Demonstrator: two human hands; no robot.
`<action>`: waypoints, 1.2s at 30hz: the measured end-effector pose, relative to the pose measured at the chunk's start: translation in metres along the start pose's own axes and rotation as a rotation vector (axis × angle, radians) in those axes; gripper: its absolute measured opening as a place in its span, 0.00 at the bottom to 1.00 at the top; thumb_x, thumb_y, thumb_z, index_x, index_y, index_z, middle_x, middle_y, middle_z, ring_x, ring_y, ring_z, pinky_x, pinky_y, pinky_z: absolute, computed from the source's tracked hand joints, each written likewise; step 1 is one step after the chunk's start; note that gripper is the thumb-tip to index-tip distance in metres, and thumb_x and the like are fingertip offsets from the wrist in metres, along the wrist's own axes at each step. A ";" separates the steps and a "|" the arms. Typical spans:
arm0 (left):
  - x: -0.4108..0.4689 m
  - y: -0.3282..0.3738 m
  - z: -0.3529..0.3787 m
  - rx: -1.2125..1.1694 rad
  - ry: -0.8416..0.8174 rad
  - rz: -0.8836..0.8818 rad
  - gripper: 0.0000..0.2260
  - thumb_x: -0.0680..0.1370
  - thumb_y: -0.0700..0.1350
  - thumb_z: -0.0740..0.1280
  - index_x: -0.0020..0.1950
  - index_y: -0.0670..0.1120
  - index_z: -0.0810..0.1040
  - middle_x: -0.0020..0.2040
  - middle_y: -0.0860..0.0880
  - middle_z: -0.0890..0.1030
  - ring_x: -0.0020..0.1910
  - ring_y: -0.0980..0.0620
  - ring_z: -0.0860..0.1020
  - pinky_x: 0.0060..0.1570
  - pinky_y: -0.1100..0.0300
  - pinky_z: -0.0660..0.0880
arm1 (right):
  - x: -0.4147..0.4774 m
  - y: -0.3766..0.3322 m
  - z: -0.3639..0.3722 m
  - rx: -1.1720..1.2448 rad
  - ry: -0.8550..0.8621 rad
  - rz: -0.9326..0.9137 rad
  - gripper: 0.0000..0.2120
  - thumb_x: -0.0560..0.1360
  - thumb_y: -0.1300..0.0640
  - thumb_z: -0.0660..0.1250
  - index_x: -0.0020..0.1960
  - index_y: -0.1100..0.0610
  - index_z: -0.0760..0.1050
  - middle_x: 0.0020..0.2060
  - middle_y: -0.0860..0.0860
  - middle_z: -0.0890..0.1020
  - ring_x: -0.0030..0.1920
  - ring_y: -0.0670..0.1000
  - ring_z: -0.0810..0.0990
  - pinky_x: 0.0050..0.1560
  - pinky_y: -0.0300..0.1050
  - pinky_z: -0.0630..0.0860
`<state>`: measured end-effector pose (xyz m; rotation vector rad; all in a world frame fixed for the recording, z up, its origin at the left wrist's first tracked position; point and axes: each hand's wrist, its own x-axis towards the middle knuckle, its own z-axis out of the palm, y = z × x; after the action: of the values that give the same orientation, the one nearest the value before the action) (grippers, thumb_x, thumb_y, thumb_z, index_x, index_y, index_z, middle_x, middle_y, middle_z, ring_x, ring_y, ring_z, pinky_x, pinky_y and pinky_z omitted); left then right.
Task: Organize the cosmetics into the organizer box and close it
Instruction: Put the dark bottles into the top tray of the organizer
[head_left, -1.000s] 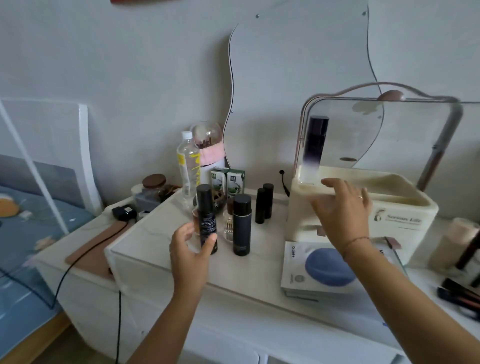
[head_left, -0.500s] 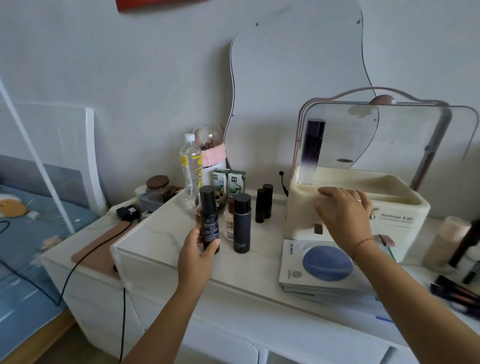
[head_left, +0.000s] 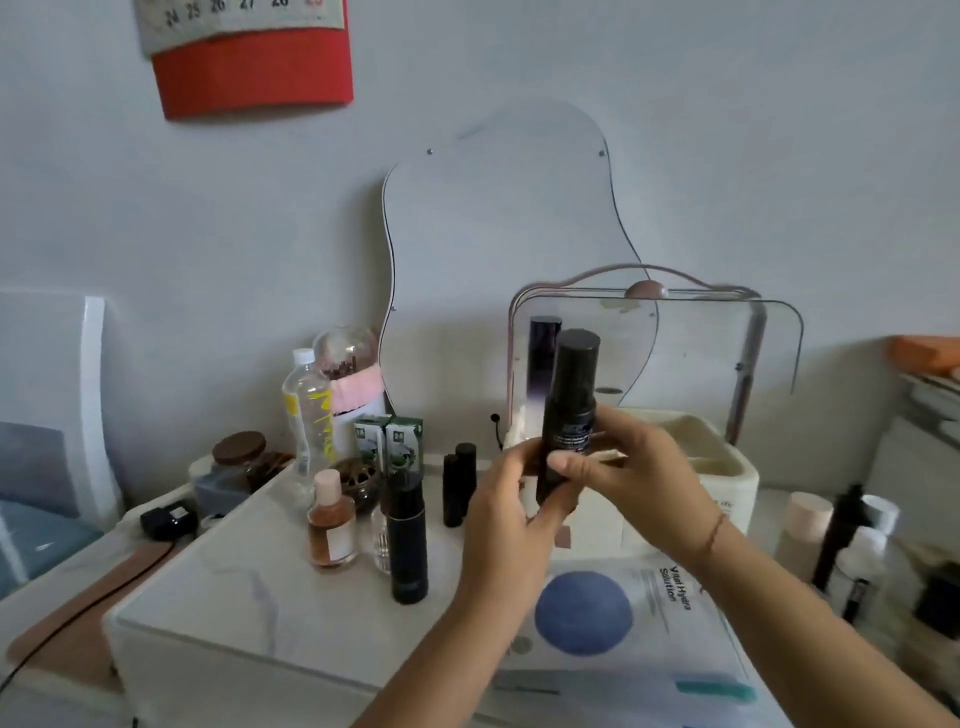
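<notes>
A tall black bottle (head_left: 570, 395) is held upright in front of the cream organizer box (head_left: 727, 467). My left hand (head_left: 506, 512) grips its lower part and my right hand (head_left: 628, 462) wraps its middle. The box's clear lid (head_left: 691, 353) stands raised, and a dark purple bottle (head_left: 543, 343) stands inside at the left. On the dresser top remain a second black bottle (head_left: 408, 540), two small black tubes (head_left: 460, 480), an amber bottle with a pink cap (head_left: 331, 522) and a small clear bottle (head_left: 382, 540).
A white pack with a blue dome (head_left: 597, 613) lies in front of the box. Behind stand a water bottle (head_left: 309, 410), two green cartons (head_left: 389, 439), a jar with a brown lid (head_left: 239, 452) and a wavy mirror (head_left: 498, 249). Tubes and brushes (head_left: 841, 540) crowd the right side.
My left hand lifted the black bottle off the dresser and carried it right to the box. My right hand left the box rim and took hold of the bottle too. The view tilted upward.
</notes>
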<state>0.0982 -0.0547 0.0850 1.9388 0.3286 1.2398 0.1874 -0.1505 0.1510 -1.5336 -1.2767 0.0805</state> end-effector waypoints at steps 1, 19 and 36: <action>0.008 -0.002 0.007 0.048 0.009 0.023 0.14 0.73 0.56 0.66 0.58 0.62 0.72 0.55 0.62 0.76 0.56 0.65 0.73 0.51 0.70 0.71 | 0.008 0.004 -0.008 -0.043 0.036 0.010 0.12 0.69 0.56 0.73 0.52 0.50 0.79 0.43 0.45 0.84 0.45 0.44 0.81 0.43 0.34 0.78; 0.025 -0.078 0.040 0.202 0.052 0.097 0.11 0.79 0.51 0.59 0.57 0.50 0.75 0.66 0.55 0.69 0.72 0.62 0.56 0.59 0.82 0.51 | 0.130 0.121 -0.012 -0.058 0.154 0.425 0.16 0.69 0.59 0.73 0.55 0.57 0.76 0.48 0.57 0.83 0.50 0.59 0.81 0.56 0.58 0.77; 0.027 -0.075 0.028 0.240 -0.096 0.104 0.14 0.79 0.53 0.58 0.62 0.51 0.72 0.70 0.57 0.64 0.69 0.73 0.48 0.59 0.82 0.48 | 0.121 0.116 -0.009 -0.536 -0.030 0.525 0.15 0.70 0.62 0.69 0.56 0.64 0.75 0.53 0.60 0.81 0.52 0.59 0.80 0.52 0.46 0.76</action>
<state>0.1494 -0.0033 0.0417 2.2375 0.3432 1.2129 0.3201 -0.0486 0.1348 -2.3140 -0.9240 0.1037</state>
